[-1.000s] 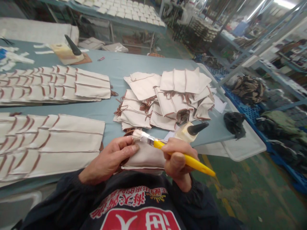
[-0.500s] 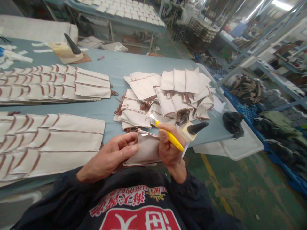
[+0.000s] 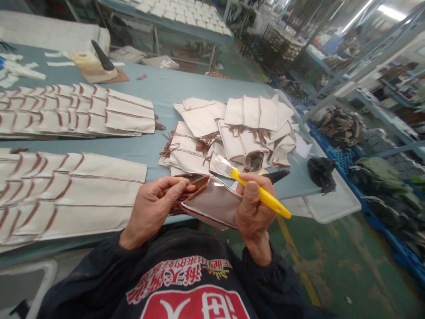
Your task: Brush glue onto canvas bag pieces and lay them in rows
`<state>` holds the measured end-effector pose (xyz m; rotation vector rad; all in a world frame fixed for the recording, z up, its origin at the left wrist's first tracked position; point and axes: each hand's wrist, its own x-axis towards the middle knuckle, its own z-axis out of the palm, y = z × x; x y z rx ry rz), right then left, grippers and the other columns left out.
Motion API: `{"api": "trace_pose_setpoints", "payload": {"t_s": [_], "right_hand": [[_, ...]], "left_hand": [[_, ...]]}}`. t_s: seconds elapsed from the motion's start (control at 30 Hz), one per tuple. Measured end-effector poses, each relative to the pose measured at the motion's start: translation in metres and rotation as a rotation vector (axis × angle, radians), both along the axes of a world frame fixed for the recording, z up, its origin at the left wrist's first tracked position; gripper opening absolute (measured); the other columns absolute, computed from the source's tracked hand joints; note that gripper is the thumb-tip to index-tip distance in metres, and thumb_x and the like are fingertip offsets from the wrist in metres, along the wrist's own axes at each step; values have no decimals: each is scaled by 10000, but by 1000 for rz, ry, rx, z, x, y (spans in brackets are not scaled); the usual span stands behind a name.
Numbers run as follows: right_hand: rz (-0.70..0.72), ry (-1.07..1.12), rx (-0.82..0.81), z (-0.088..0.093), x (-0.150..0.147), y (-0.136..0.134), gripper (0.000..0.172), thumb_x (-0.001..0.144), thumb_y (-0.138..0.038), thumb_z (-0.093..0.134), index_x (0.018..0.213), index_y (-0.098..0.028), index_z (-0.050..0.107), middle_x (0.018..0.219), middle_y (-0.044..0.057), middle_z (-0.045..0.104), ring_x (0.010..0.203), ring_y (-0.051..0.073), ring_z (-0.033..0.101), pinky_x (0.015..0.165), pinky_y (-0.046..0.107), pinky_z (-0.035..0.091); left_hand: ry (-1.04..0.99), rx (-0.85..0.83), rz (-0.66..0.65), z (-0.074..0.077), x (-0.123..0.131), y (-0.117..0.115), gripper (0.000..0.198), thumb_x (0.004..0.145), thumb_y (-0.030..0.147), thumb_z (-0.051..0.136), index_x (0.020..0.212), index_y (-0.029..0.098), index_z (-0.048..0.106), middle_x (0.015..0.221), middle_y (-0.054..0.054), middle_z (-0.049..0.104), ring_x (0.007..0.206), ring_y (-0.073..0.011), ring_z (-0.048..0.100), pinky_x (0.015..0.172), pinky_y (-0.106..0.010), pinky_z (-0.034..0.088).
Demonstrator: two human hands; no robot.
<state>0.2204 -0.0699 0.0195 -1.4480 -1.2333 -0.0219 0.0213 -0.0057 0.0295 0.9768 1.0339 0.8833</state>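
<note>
Cream panel is held between the left hand and the right hand, at the near edge of the tabletop. The left hand pinches its brown flap; the right hand grips the yellow-handled brush and appears to steady the opposite end. Handling: probably light, soft and foldable, perhaps slick where shiny. Recommended hold: outer edges, clear of the bristles

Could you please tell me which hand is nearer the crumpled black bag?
Right. The right hand, holding the yellow brush, is left of the bag; the left hand is farther left.
</note>
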Motion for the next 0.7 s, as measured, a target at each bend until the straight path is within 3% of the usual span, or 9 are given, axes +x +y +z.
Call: {"api": "trace_pose_setpoints", "payload": {"t_s": [0.2, 0.4, 0.63, 0.7], "right_hand": [[-70, 83, 67, 17, -3, -6, 313, 1080, -439, 555, 990, -194, 729, 666, -38, 597, 549, 106, 561, 531, 241, 464], [-225, 88, 93, 33, -4, -10, 413, 1056, -532, 561, 903, -181, 718, 617, -29, 589, 496, 114, 550, 473, 250, 438], [-248, 183, 99, 36, -9, -12, 429, 1024, -583, 587, 895, -190, 704, 577, -52, 548, 459, 107, 517, 433, 231, 401], [-245, 191, 120, 36, -10, -12, 422, 1028, -575, 589, 899, -190, 704, 581, -51, 546, 471, 105, 515, 439, 228, 394]], "left_hand": [[48, 100, -2, -1, 2, -3, 462, 737, 589, 913, 822, 150, 797, 790, -84, 855, 588, -178, 754, 509, -233, 628], [100, 125, -22, -7, 5, -8, 319, 805, 436, 861, 703, 159, 739, 613, -9, 751, 427, -77, 544, 384, -163, 425], [83, 299, 22, -21, 6, -12, 479, 989, 387, 624, 555, 201, 548, 438, 51, 491, 407, -82, 473, 440, -191, 408], [108, 330, 2, -22, 4, -12, 454, 1000, 372, 605, 580, 200, 574, 441, 59, 482, 387, -81, 445, 413, -193, 379]]}}
